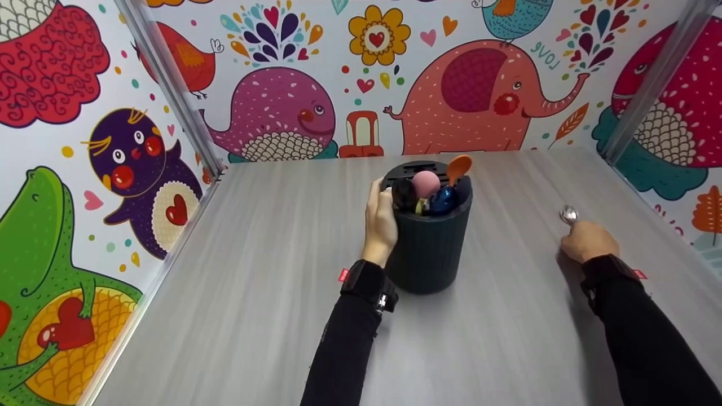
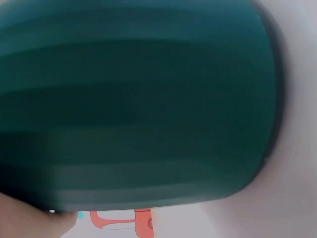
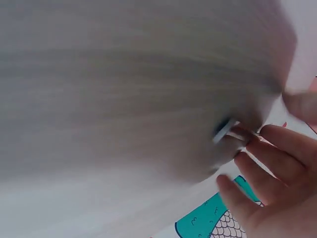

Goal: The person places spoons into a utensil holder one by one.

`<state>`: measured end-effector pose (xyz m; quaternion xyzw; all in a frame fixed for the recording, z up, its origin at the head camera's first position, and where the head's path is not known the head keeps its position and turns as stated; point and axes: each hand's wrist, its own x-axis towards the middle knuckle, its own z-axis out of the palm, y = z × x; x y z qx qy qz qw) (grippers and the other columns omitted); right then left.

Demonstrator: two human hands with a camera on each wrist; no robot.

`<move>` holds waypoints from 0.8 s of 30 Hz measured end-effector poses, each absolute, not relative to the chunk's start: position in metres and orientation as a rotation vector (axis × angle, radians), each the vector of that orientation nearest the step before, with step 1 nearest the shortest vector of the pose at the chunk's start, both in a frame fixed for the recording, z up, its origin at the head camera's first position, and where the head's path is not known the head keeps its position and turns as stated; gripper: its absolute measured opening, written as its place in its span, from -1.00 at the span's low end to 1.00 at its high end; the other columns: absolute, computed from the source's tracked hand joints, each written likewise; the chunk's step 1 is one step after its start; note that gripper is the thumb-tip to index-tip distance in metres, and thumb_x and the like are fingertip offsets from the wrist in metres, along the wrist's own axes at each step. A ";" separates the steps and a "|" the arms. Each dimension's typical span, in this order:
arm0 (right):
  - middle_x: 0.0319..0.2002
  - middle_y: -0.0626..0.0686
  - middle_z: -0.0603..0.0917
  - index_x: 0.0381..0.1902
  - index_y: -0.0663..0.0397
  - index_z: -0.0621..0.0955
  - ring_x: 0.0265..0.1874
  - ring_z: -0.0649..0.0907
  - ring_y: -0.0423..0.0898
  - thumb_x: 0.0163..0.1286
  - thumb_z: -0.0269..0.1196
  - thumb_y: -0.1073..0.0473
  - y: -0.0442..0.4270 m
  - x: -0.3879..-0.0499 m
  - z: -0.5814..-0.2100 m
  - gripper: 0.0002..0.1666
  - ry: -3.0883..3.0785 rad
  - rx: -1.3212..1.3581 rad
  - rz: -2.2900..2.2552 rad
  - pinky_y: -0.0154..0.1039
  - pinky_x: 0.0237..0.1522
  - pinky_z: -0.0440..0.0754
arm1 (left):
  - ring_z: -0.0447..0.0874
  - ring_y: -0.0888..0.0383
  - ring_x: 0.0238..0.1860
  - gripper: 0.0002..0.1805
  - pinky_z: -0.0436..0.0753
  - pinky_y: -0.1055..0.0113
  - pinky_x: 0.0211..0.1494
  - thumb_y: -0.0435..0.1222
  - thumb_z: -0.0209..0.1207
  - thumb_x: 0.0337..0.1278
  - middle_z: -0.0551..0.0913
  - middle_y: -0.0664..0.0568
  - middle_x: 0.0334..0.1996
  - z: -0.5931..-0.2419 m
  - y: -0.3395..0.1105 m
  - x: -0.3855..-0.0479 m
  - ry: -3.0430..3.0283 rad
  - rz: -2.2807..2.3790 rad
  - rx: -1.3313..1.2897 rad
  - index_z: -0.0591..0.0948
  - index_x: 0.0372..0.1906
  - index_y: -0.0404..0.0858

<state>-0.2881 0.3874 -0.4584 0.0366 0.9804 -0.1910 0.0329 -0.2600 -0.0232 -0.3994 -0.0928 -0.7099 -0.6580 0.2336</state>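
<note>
A dark green ribbed bin (image 1: 426, 254) stands on the table in the middle of the head view and fills much of the left wrist view. My left hand (image 1: 381, 225) grips its left side near the rim. Out of its top show a pink ball (image 1: 426, 184), an orange spoon (image 1: 459, 168), a shiny dark blue thing (image 1: 443, 199) and a black thing (image 1: 404, 194). Over to the right, my right hand (image 1: 590, 241) is low over the table, by a small shiny silver thing (image 1: 569, 214). The right wrist view shows its thumb and fingers apart, fingers slightly bent.
The grey wood-grain table (image 1: 271, 270) spreads around the bin. Upright printed panels with cartoon animals border it: a back wall (image 1: 361, 79), a left wall (image 1: 113, 237) and a right wall (image 1: 665, 163). Metal posts (image 1: 169, 84) mark the corners.
</note>
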 end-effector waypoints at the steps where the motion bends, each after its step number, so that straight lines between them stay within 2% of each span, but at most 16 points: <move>1: -0.57 0.12 0.40 -0.37 0.46 0.58 -0.57 0.43 0.06 0.27 0.14 0.28 0.386 -0.287 -0.460 -0.76 3.061 0.118 -0.578 -0.09 -0.54 0.35 | 0.51 -0.01 0.23 -0.42 0.42 0.09 0.33 -0.14 -0.25 0.33 0.59 -0.17 0.19 -0.400 -0.023 -0.260 -1.949 -1.806 -0.256 0.50 0.27 -0.37; 6: -0.56 0.22 0.48 -0.35 0.56 0.59 -0.56 0.42 0.13 0.20 0.18 0.40 0.380 -0.285 -0.463 -0.80 3.191 0.111 -0.521 0.02 -0.51 0.40 | 0.51 0.01 0.22 -0.42 0.41 0.11 0.33 -0.15 -0.25 0.33 0.59 -0.16 0.19 -0.400 -0.024 -0.260 -1.956 -1.805 -0.243 0.51 0.27 -0.36; 11: -0.52 0.31 0.53 -0.32 0.52 0.54 -0.55 0.46 0.17 0.23 0.16 0.40 0.380 -0.287 -0.464 -0.83 3.209 0.074 -0.433 0.09 -0.51 0.45 | 0.51 0.02 0.21 -0.41 0.42 0.10 0.33 -0.14 -0.25 0.33 0.60 -0.14 0.19 -0.399 -0.025 -0.260 -1.958 -1.808 -0.232 0.51 0.27 -0.34; 15: -0.44 0.38 0.56 -0.26 0.55 0.51 -0.51 0.50 0.19 0.25 0.14 0.35 0.383 -0.288 -0.463 -0.76 3.117 0.094 -0.434 0.13 -0.46 0.50 | 0.52 0.00 0.21 -0.42 0.42 0.09 0.32 -0.14 -0.25 0.34 0.60 -0.15 0.18 -0.398 -0.025 -0.260 -1.943 -1.813 -0.241 0.51 0.26 -0.35; 22: -0.44 0.21 0.46 -0.25 0.48 0.52 -0.45 0.48 0.13 0.24 0.10 0.20 0.394 -0.284 -0.459 -0.66 2.855 0.147 -0.506 -0.06 -0.42 0.42 | 0.52 -0.02 0.22 -0.44 0.43 0.09 0.32 -0.15 -0.23 0.35 0.60 -0.17 0.18 -0.400 -0.022 -0.260 -1.928 -1.819 -0.249 0.52 0.25 -0.36; 24: -0.43 0.21 0.46 -0.23 0.49 0.53 -0.44 0.48 0.13 0.25 0.07 0.17 0.394 -0.284 -0.457 -0.61 2.814 0.139 -0.490 -0.07 -0.42 0.42 | 0.52 -0.02 0.22 -0.43 0.43 0.09 0.31 -0.15 -0.24 0.34 0.60 -0.17 0.18 -0.399 -0.022 -0.259 -1.926 -1.819 -0.251 0.51 0.26 -0.36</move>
